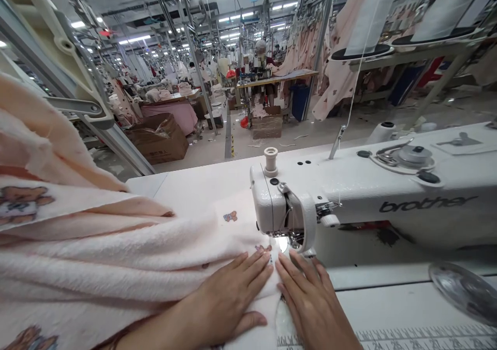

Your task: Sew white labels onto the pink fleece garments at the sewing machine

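Pale pink plush fabric [155,246] with printed teddy bears spreads in folds across the left and under the head of a white sewing machine [287,200]. My left hand [233,288] lies flat on this cloth, fingers stretched toward the lit needle area. Beside it, my right hand [308,293] rests with extended fingers at the fabric's right edge, just in front of the presser foot. The two hands' fingertips nearly meet. Neither hand grips anything that I can see. The needle itself is hard to make out behind the machine's guard.
A printed measuring scale [419,337] runs along the front edge at right, near a clear oval object [464,290]. Large white thread cones [367,21] stand behind the machine. A metal frame [77,70] rises at left. Beyond are a cardboard box [159,137] and other workstations.
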{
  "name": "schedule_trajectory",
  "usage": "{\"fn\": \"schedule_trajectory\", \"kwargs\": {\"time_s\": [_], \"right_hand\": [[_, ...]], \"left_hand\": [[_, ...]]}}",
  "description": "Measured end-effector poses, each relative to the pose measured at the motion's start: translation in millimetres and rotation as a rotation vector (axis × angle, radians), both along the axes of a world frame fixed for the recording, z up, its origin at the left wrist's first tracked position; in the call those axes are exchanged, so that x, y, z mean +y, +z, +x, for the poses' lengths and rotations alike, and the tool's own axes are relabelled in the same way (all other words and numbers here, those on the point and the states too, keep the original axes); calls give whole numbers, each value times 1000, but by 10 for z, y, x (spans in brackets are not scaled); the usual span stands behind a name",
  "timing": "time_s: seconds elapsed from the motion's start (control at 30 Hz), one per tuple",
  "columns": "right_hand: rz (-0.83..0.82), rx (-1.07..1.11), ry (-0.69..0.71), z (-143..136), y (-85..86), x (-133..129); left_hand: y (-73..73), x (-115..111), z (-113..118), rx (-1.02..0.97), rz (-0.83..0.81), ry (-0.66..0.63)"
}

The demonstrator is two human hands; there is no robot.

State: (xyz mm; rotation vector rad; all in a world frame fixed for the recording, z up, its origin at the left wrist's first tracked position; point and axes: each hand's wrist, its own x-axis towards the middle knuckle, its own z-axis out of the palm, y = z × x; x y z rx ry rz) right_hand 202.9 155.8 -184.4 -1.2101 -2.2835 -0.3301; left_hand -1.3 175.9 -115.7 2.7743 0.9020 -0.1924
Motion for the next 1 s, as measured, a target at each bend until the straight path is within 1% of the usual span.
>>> {"fn": "schedule_trajectory", "kwargs": {"time_s": [0.17, 0.37, 0.57, 0.7, 0.83, 1.0], "right_hand": [[19, 16, -53, -52, 38, 95], [22, 15, -75, -92, 78, 127], [33, 32, -91, -100, 11, 143], [38, 39, -94, -82, -24, 147], [18, -2, -88, -45, -25, 138], [14, 5, -71, -14, -34, 93]], "left_hand": [[-1, 117, -17, 17, 41, -3], [-34, 148, -35, 26, 69, 1], [-77, 167, -56, -3, 65, 8], [-43, 182, -43, -30, 54, 14], [-18, 192, -31, -55, 61, 21], [-7, 190, -38, -7, 66, 13]]}}
